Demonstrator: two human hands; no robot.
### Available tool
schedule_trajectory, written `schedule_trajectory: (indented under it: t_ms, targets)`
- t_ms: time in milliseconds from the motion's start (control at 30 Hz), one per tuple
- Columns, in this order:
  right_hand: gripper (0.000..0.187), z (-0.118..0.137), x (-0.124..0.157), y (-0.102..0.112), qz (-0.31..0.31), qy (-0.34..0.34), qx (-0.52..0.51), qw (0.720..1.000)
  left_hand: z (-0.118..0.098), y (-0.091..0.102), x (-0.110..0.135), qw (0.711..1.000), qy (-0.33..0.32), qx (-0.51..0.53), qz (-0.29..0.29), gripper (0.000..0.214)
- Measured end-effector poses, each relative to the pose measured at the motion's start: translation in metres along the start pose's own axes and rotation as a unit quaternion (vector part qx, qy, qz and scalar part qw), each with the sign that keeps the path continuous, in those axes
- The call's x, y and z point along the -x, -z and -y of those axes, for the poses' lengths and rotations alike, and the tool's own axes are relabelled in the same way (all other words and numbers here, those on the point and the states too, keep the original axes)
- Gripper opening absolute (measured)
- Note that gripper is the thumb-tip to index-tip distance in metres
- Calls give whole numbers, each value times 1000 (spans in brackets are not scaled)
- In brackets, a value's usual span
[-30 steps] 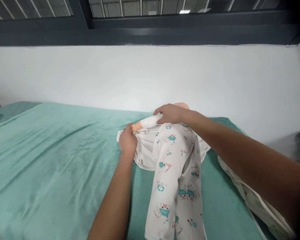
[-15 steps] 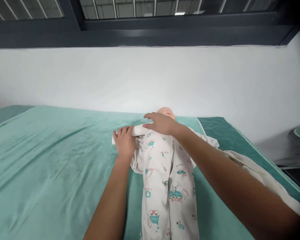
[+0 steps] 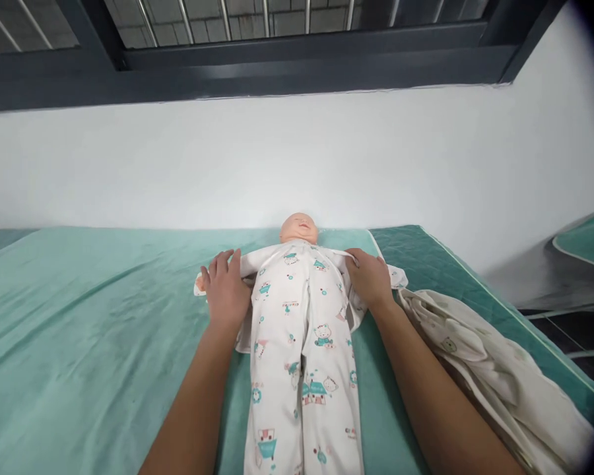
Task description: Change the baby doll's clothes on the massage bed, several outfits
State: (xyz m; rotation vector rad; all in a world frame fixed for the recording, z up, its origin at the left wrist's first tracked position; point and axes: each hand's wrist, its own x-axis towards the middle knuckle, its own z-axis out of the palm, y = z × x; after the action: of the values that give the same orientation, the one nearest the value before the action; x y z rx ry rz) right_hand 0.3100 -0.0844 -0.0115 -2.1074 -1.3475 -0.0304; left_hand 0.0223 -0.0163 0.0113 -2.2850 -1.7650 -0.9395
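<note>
A baby doll (image 3: 299,228) lies on its back on a green bed cover (image 3: 94,330), head toward the wall. It wears a white printed sleepsuit (image 3: 301,330) with small teal and pink pictures. My left hand (image 3: 225,290) rests flat on the doll's outstretched sleeve at the left, fingers spread. My right hand (image 3: 373,278) lies on the sleepsuit's right side by the other sleeve, fingers bent over the cloth edge. The doll's own hands are mostly hidden under mine.
A crumpled cream garment (image 3: 480,356) lies on the cover to the right of my right forearm. A white wall (image 3: 297,158) runs behind the bed under a dark window frame (image 3: 277,59). The bed's right edge (image 3: 475,277) drops to a dark floor.
My right hand left the doll's left sleeve and chest and moved across to the suit's right side. My left hand flattened on the sleeve. The doll's face came into view.
</note>
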Motion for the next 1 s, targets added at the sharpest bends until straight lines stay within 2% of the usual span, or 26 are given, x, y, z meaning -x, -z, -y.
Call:
schedule_trajectory:
  t_ms: [100,200,300,400,533,600,767,867,1000]
  targets:
    - [30,-2,-7,5,-16,-47,-2,999,-23,18,-2,987,-26,161,-6,42]
    - [29,-1,-7,3,-27,-68,-5,997,-58,35,-10,968,-75,233,58,33]
    - [30,1,-4,-1,-34,-87,-21,995,-101,40,-28,958,-179,145,170,30]
    - [27,1,-4,-3,-26,-90,-32,995,-145,30,-47,944,-247,19,220,31]
    - [25,-1,-6,-2,-22,-91,-47,994,-190,6,-61,873,-310,-101,364,28]
    - [24,-1,-6,0,-16,-85,-55,995,-202,-6,-64,856,-314,-123,393,30]
    - [21,0,-6,3,-11,-67,-56,996,-214,-24,-66,845,-300,-152,416,30]
    - [22,-5,-9,3,-11,-67,-63,996,-217,-25,-70,842,-296,-170,418,33]
    - [22,-14,-14,3,-26,-107,-67,992,-219,-22,-77,838,-295,-187,418,37]
